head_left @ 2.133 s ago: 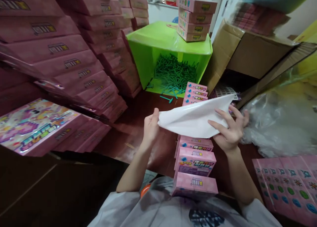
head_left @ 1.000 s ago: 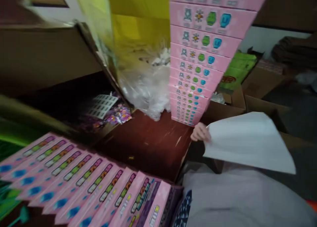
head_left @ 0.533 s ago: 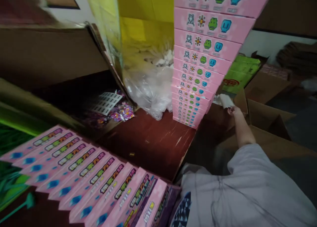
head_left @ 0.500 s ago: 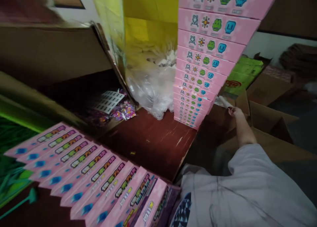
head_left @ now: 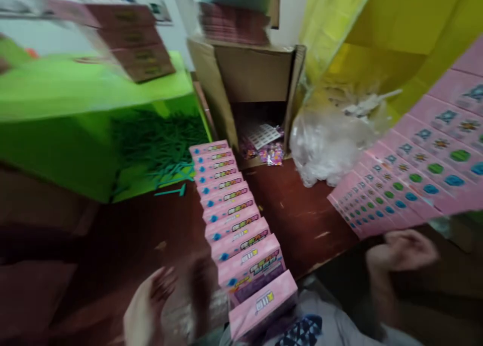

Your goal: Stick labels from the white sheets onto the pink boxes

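My left hand (head_left: 153, 298) is low in the view, left of a row of pink boxes (head_left: 236, 215). Its fingers are apart and slightly bent, with nothing visible in them; motion blurs it. My right hand (head_left: 403, 250) is just below the tall stack of pink boxes (head_left: 400, 185), also blurred. Its fingers curl in loosely, and nothing shows in them. The boxes in the row overlap like steps, running from my body to the far side of the dark red table (head_left: 298, 220). The nearest box (head_left: 262, 305) reaches my shirt.
An opened carton (head_left: 256, 74) at the back holds colourful packets (head_left: 272, 153) and a white sheet with dark squares. Beside it, clear plastic bags (head_left: 320, 144) lie before a yellow liner (head_left: 388, 69). On the left, a bright green container (head_left: 151, 172) holds thin green pieces, including small hammer-shaped ones.
The view has swung left, so the box row now sits mid-frame. My right arm, stretched toward the cartons at right, has drawn back near the stack. My left hand has come into view.
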Demonstrator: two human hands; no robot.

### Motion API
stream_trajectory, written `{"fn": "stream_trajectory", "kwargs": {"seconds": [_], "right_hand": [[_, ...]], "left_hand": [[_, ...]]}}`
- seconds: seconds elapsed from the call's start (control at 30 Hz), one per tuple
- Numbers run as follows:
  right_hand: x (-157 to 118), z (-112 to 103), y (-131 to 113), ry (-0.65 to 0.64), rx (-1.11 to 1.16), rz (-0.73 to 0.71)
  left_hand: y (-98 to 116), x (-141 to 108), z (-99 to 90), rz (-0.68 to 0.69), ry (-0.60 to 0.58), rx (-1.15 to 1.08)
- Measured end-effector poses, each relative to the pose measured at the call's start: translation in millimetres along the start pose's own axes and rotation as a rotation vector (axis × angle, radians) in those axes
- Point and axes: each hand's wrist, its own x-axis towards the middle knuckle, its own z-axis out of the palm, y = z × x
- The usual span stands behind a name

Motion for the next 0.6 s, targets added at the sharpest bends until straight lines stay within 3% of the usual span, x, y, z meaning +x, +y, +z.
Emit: {"fn": "stream_trajectory", "kwargs": {"seconds": [0.1, 0.13, 0.17, 0.2, 0.3, 0.37, 0.47, 0.6], "right_hand": [[-73.5, 81.5, -59.7, -0.5, 0.156, -0.063], [-91.1, 116.1, -69.8, -0.728, 0.171, -0.068], [-104.4, 153.0, -74.7, -1.076, 0.09, -0.052], [-113.8, 190.5, -75.3, -1.209, 0.054, -0.06], [-127.4, 291.8, -65.2, -1.48, 0.02, -0.186], [-130.6, 340.5, -58.2, -1.616, -0.028, -0.295], [-132.2, 383.7, -51.3, -1.698, -0.167, -0.424], [-135.7, 411.1, -39.6, -1.724, -0.318, -0.557]], "left_hand": [[-13.7, 5.7, 10.9, -0.085, 0.039, -0.2], [-15.0, 4.1, 15.6, -0.088, 0.019, -0.233], [-15.6, 0.6, 20.4, -0.082, 0.006, -0.26], [-16.2, -4.6, 24.9, -0.071, -0.002, -0.284], [-21.5, -26.5, 34.2, -0.026, -0.004, -0.323], [-29.9, -42.9, 35.6, -0.04, -0.003, -0.321], [-47.6, -65.7, 32.3, -0.151, 0.038, -0.324], [-69.9, -83.0, 23.9, -0.268, 0.139, -0.347]]}}
